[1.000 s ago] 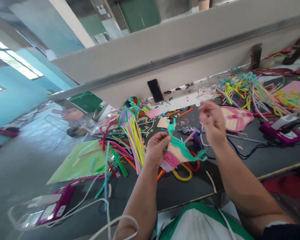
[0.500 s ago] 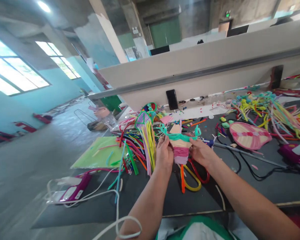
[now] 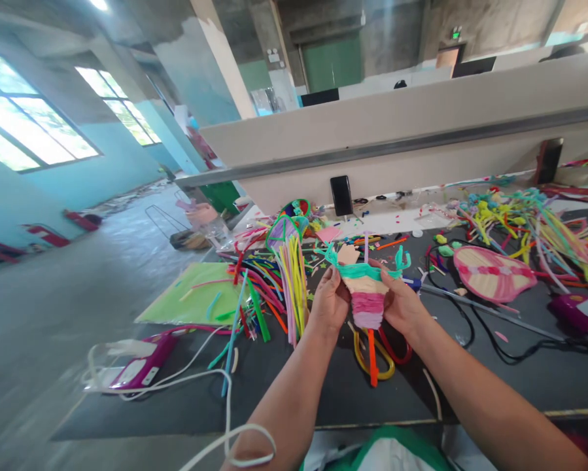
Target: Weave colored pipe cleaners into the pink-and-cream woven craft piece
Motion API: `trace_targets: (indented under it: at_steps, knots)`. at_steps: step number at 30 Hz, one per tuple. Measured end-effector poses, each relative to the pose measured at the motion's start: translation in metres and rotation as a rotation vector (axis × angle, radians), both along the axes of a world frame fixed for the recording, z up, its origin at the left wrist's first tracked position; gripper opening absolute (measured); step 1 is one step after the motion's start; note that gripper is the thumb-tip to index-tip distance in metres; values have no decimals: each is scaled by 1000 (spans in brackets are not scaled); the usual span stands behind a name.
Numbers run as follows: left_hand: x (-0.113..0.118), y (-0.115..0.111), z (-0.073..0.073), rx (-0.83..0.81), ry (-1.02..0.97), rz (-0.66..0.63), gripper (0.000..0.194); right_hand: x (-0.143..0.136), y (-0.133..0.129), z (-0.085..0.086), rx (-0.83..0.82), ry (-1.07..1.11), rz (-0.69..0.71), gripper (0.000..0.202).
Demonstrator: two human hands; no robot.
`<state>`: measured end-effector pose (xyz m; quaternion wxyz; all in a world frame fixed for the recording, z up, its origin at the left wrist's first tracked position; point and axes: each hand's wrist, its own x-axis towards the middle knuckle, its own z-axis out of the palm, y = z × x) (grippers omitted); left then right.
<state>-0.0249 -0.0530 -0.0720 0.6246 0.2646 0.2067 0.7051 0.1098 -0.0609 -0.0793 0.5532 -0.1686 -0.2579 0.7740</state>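
Between my hands is a banded pipe-cleaner craft piece (image 3: 368,304), with teal across the top, then cream, deep pink and lilac. Teal ends stick out at both sides, and an orange pipe cleaner (image 3: 373,366) points down below it. My left hand (image 3: 331,297) grips the left edge with fingers closed. On the right edge, my right hand (image 3: 402,302) grips in the same way. Some fingertips are hidden behind the piece. A yellow loop (image 3: 358,356) and a red loop (image 3: 402,358) lie on the table under it.
Bundled pipe cleaners (image 3: 294,288) and a green sheet (image 3: 190,294) lie left. A purple power strip (image 3: 144,366) trails a white cable. Rightward are a pink leaf-shaped piece (image 3: 492,271), a long rod (image 3: 490,311), black cords and a tangled pile (image 3: 504,212). A phone (image 3: 341,195) leans against the partition.
The craft piece and both hands appear slightly farther right and lower, while the whole view has shifted a little. Both hands keep hold of the piece.
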Motion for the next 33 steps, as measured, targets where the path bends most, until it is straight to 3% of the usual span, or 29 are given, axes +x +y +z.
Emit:
trace_targets:
  at_steps: [11,18,26,33]
  knots:
    - [7,-4,-1,12,99,-105,19,-3,-7,5,80,-8,-62,44]
    - [7,-4,1,6,139,-83,28,-3,-5,5,107,-69,-129,46]
    - [6,-8,2,-98,118,-116,21,-6,-9,2,122,-73,-43,40]
    - [4,-7,2,-52,151,-149,19,-3,-6,1,138,-43,-85,42]
